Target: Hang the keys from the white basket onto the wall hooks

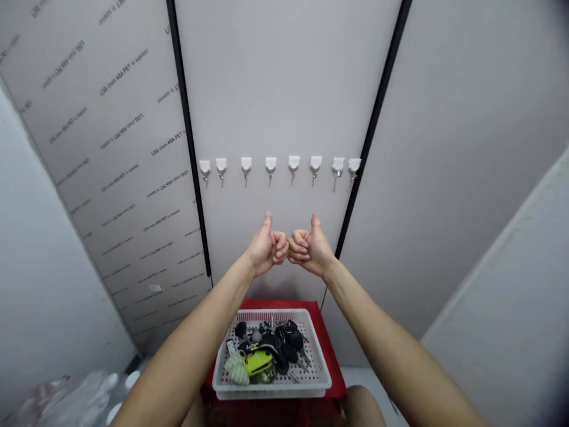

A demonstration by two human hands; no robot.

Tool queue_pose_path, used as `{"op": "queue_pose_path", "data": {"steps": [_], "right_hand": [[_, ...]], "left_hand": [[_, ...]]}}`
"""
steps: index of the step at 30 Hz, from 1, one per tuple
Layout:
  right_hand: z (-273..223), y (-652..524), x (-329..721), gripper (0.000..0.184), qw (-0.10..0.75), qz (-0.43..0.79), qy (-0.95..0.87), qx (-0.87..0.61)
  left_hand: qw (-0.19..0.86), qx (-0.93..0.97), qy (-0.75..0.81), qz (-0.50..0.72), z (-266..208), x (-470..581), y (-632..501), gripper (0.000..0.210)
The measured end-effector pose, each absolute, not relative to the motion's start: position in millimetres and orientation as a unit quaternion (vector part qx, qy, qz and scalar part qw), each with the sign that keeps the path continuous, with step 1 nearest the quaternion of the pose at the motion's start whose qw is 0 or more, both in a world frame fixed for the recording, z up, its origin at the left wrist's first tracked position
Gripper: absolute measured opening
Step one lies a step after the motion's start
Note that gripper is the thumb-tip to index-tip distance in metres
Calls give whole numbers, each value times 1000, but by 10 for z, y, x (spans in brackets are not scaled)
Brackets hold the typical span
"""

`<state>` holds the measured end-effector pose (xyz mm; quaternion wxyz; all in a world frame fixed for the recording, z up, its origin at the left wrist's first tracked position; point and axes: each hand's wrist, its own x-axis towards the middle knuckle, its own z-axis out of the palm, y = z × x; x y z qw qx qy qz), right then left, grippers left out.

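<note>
From afar, I see left hand [269,247] and right hand [312,250] curled empty, knuckles meeting; keys [295,340] sit in a basket [272,389] on the surface [336,379], presumably for easy reach, below 8 hooks [271,164].

Eight white wall hooks [271,163], two black strips [189,136], one left hand [268,246], one right hand [312,246], one white plastic basket [272,389]; keys [295,340] overlap too much to count.

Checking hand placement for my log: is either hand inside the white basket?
No, the left hand and right hand form thumbs-up fists away from the white basket.
</note>
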<state>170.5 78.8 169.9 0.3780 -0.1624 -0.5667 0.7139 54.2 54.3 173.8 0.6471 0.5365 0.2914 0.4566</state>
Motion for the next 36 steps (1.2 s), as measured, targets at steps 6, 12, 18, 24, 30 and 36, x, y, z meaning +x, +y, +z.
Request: {"op": "queue_pose_path", "data": {"steps": [6,12,18,24,30,36], "right_hand": [[1579,727,1721,59,338,744,-556,-150],[1592,642,1712,58,319,743,-567,-159],[1301,534,1675,53,314,647,-632,-287],[365,439,1827,27,229,245,-803,-492],[-50,299,1906,26,149,57,-870,-466],[-68,311,1925,13,179,79,-868,-457]], "left_hand": [[698,530,260,406,1665,486,497,60],[700,541,266,383,1640,456,436,59],[615,546,403,401,1275,448,335,55],[326,664,606,293,266,413,194,23],[151,762,602,183,-56,472,69,28],[116,772,604,159,-79,490,50,30]]}}
